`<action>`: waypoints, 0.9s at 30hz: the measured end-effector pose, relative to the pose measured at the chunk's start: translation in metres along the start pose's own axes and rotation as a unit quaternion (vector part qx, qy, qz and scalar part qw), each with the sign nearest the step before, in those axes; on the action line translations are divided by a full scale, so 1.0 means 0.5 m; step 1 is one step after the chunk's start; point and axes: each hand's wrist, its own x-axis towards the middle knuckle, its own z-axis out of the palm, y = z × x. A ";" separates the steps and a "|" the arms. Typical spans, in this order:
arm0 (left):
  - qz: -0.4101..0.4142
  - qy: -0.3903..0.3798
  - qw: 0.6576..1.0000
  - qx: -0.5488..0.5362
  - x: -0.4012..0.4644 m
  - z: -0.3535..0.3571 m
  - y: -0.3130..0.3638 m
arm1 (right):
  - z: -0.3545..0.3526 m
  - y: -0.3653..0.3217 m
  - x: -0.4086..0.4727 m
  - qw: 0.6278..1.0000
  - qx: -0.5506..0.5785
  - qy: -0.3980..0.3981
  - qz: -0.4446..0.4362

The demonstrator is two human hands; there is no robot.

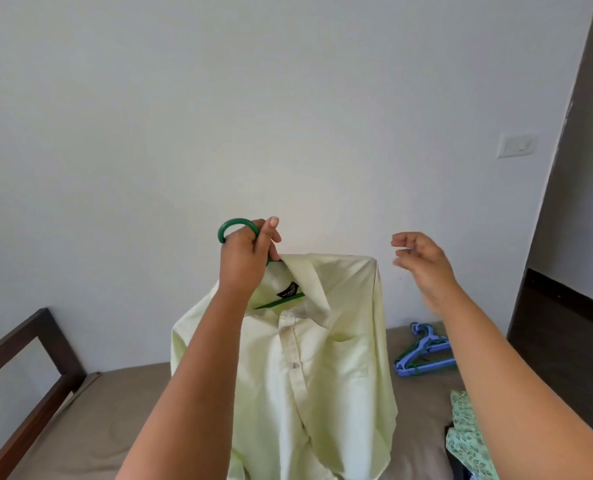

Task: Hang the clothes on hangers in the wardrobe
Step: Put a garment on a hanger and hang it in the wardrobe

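Two bare forearms rise from the lower edge of the view. The left hand (pixel 245 258) is raised in front of the wall, its fingers (pixel 271 227) curled round the neck of a green plastic hanger (pixel 234 226), whose rounded hook arcs over the top of the hand. From that hanger hangs a pale yellow-green button-up cotton shirt (pixel 322 368), held in the air above the bed; its collar is open, a dark label shows inside the neck, and small pale buttons run down the placket beside a chest pocket. The cloth is lightly creased. The right hand (pixel 423 261) is lifted just beside the shirt's shoulder, apart from it, fingers loosely bent and holding nothing.

Below lies a bed with a smooth taupe sheet (pixel 108 410) and a dark wooden frame (pixel 25 362) on the left. On the sheet to the right rests a heap of blue and green plastic hangers (pixel 423 351), and nearer, a green leaf-printed garment (pixel 468 434). Behind stands a plain white wall (pixel 219 98) with a white switch plate (pixel 516 146).
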 end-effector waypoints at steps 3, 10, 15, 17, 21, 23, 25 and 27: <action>0.009 0.011 1.000 -0.014 0.013 -0.016 0.008 | -0.003 0.073 -0.011 0.975 -0.112 -0.178 0.077; 0.051 0.026 0.996 0.069 0.031 -0.037 -0.015 | 0.015 0.120 -0.029 0.960 -0.177 -0.192 0.102; 0.079 0.022 0.991 0.106 0.019 -0.038 -0.043 | -0.014 0.091 0.001 0.987 -0.055 -0.111 0.099; 0.092 0.005 0.986 0.140 0.008 -0.023 -0.039 | -0.004 0.067 0.001 0.990 0.039 -0.084 0.105; 0.058 0.029 0.988 0.138 0.008 -0.014 -0.041 | -0.005 0.026 -0.013 0.971 0.189 -0.136 0.056; 0.014 0.074 0.993 0.085 0.013 -0.026 -0.053 | -0.022 0.015 -0.019 0.947 0.242 -0.202 0.057; 0.010 0.113 0.992 0.057 0.013 -0.037 -0.063 | -0.044 0.009 -0.022 0.939 0.249 -0.227 0.067; 0.026 0.126 0.991 0.030 0.012 -0.039 -0.066 | -0.065 0.008 -0.015 0.943 0.246 -0.209 0.084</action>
